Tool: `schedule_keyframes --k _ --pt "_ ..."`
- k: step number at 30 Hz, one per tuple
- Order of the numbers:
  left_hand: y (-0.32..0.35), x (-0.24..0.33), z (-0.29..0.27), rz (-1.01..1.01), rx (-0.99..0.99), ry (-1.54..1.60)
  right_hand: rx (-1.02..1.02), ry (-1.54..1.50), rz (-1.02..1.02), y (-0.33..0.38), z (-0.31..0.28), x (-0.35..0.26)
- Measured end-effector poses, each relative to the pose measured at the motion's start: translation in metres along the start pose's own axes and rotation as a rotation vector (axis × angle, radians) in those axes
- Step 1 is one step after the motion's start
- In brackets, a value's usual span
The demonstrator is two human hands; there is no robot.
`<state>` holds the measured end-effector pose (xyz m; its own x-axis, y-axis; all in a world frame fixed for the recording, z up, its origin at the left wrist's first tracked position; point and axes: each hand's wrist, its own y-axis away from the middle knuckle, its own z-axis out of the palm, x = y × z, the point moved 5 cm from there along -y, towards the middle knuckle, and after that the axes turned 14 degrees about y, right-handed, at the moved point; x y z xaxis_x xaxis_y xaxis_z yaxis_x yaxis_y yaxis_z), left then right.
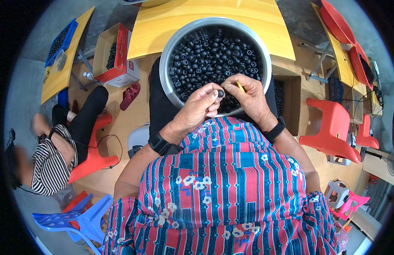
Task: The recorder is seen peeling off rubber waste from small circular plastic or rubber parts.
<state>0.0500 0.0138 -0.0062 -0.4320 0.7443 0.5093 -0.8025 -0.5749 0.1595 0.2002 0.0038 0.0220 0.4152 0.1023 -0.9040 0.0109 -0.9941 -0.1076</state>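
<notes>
A wide steel basin [165, 63] rests on my lap, filled with small round black parts [214, 55], several of them showing a hole or ring on top. Over its near edge, my left hand [201, 102] pinches one black part [220, 93] between thumb and forefinger. Just to the right, my right hand [248, 94] grips a thin yellow tool [240, 86], its fingers closed around it. The tool's lower end is hidden by the fingers, so its exact kind does not show. Both hands are close together, and the right fingertips are near the held part.
A yellow table [154, 34] stands beyond the basin. An open carton [290, 102] is at my right, a red stool [328, 123] farther right. To the left are a red-and-white box [120, 68], a red slipper [130, 95] and a seated person [56, 148] in a striped top.
</notes>
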Motion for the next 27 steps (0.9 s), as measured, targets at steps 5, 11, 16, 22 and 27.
schedule_keyframes --k 5,11,16,22,27 --pt "0.002 0.002 -0.001 0.059 0.031 0.049 0.025 0.034 -0.079 0.005 -0.009 -0.011" --pt "0.002 0.006 -0.002 0.114 -0.026 0.058 -0.060 0.418 -0.303 0.011 -0.005 -0.026" --pt "0.002 0.009 0.000 0.150 0.010 0.017 -0.055 0.524 -0.337 0.011 -0.003 -0.031" --pt "0.003 0.008 -0.001 0.146 0.011 0.023 -0.030 0.541 -0.332 0.011 -0.003 -0.030" --pt "0.003 0.008 0.000 0.115 -0.019 -0.009 -0.008 0.536 -0.330 0.011 -0.003 -0.029"
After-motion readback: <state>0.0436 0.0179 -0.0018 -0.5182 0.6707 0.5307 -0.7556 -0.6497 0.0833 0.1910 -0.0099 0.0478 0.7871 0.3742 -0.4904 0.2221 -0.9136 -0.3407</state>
